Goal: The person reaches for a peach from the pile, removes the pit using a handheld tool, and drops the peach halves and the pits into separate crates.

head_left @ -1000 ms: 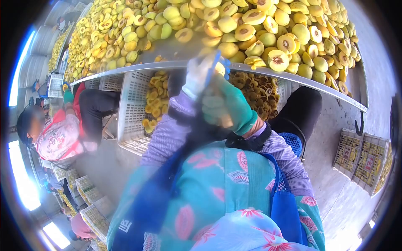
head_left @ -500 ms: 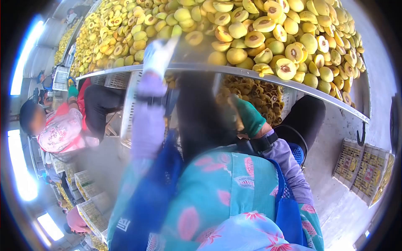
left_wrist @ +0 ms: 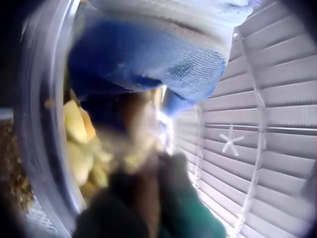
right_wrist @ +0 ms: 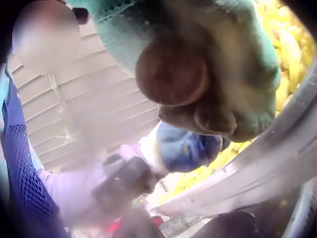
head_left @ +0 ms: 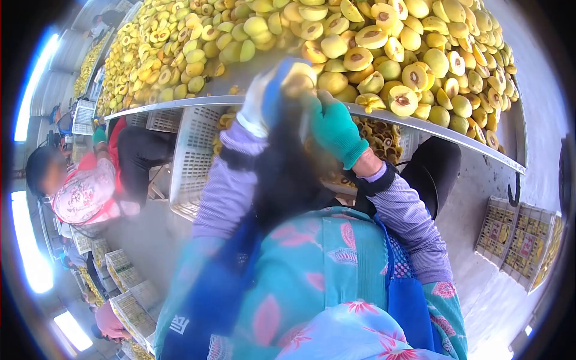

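Note:
My left hand [head_left: 270,99], in a white and blue glove, grips a yellow fruit [head_left: 298,78] at the metal table edge. In the left wrist view the left hand's glove [left_wrist: 148,54] fills the top, with the blurred fruit [left_wrist: 141,134] below it. My right hand [head_left: 335,129], in a green glove, is pressed up against the fruit. Its fingers curl round a brown wooden tool handle [right_wrist: 171,72], also seen as the handle [left_wrist: 146,198] from the other wrist. The tool's working end is hidden. The right wrist view shows the blue glove [right_wrist: 185,148] just beyond.
A big pile of halved yellow fruit [head_left: 384,48] covers the table behind its metal rim [head_left: 456,137]. White crates [head_left: 192,156] holding fruit halves and pits stand under it. A seated person [head_left: 84,186] works at the left. More crates [head_left: 519,234] lie on the floor at right.
Half a second ago my left hand reached up to the pile on the left while the right stayed low. Now both hands meet at the table edge with a fruit between them.

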`<state>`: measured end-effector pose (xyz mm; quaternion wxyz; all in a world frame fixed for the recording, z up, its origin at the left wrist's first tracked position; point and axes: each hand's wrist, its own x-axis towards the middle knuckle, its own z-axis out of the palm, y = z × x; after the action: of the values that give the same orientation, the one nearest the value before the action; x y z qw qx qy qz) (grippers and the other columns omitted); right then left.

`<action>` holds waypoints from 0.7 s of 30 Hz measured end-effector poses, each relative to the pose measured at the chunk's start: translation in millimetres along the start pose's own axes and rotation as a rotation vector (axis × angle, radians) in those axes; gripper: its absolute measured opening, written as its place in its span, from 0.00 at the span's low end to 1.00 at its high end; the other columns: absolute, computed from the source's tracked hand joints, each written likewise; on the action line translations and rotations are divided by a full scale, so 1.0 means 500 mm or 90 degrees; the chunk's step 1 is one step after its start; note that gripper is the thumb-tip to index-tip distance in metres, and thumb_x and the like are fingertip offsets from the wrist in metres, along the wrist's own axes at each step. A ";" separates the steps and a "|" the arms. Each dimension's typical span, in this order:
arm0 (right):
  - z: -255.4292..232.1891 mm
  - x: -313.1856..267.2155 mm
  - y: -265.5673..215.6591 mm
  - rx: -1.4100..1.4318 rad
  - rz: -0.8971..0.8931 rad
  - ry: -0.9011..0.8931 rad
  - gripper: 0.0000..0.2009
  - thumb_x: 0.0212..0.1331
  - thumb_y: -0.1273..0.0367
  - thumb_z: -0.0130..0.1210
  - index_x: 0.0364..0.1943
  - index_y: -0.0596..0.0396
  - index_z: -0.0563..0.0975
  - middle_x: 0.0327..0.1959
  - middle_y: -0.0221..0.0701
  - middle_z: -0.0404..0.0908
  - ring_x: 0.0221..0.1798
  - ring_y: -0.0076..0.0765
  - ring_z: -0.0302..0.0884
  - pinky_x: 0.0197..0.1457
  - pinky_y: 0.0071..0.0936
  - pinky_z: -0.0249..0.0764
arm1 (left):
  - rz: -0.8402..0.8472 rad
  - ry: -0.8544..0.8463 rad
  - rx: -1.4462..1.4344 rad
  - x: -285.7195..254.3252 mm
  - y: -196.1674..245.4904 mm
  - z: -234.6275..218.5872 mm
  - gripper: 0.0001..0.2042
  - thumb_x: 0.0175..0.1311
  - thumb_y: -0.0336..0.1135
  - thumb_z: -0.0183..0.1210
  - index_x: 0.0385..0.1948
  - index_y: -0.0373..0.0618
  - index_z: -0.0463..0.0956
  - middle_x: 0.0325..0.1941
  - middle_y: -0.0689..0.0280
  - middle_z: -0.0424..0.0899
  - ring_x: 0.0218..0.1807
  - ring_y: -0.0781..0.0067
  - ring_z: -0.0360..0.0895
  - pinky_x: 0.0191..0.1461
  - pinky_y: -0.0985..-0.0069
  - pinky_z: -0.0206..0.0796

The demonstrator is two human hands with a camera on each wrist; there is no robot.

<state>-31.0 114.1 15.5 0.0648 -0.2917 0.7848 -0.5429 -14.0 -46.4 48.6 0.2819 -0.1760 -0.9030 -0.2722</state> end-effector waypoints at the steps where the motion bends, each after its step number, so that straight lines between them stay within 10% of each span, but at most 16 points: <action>1: -0.002 -0.002 -0.006 0.025 0.079 0.002 0.10 0.64 0.66 0.48 0.37 0.59 0.75 0.34 0.47 0.77 0.32 0.52 0.75 0.32 0.38 0.69 | 0.000 0.029 0.012 0.004 0.029 0.012 0.06 0.47 0.32 0.59 0.27 0.46 0.76 0.38 0.63 0.78 0.38 0.59 0.78 0.38 0.70 0.73; 7: 0.014 -0.035 0.006 0.126 -0.059 0.115 0.11 0.66 0.64 0.47 0.39 0.59 0.75 0.30 0.45 0.77 0.32 0.48 0.75 0.33 0.37 0.69 | 0.086 0.133 0.048 0.000 0.025 0.064 0.07 0.47 0.34 0.58 0.27 0.46 0.74 0.33 0.62 0.78 0.34 0.59 0.78 0.36 0.67 0.72; 11: 0.011 -0.039 -0.018 0.287 0.168 -0.007 0.10 0.64 0.69 0.47 0.43 0.59 0.75 0.31 0.45 0.77 0.32 0.48 0.75 0.33 0.36 0.71 | -0.026 0.076 -0.007 -0.014 0.040 0.046 0.11 0.57 0.36 0.55 0.38 0.41 0.75 0.34 0.61 0.81 0.35 0.59 0.79 0.40 0.69 0.72; 15: 0.028 -0.060 0.035 0.119 0.066 -0.062 0.15 0.58 0.75 0.48 0.50 0.60 0.72 0.34 0.46 0.76 0.32 0.49 0.74 0.32 0.38 0.72 | -0.327 0.124 -0.302 -0.017 0.054 0.065 0.06 0.53 0.30 0.54 0.31 0.42 0.77 0.32 0.60 0.80 0.29 0.58 0.76 0.33 0.68 0.71; 21: 0.068 -0.072 0.060 -0.232 -0.347 0.227 0.23 0.52 0.80 0.49 0.56 0.66 0.66 0.35 0.47 0.74 0.30 0.49 0.73 0.31 0.37 0.71 | -0.133 0.118 0.038 -0.035 0.067 0.082 0.17 0.57 0.36 0.54 0.47 0.39 0.75 0.40 0.57 0.79 0.38 0.55 0.77 0.43 0.65 0.69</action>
<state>1.0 112.5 -32.4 -0.2731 -0.3974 0.7609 -0.4342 -1.6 1.3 22.7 0.3392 -0.0469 -0.8943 -0.2881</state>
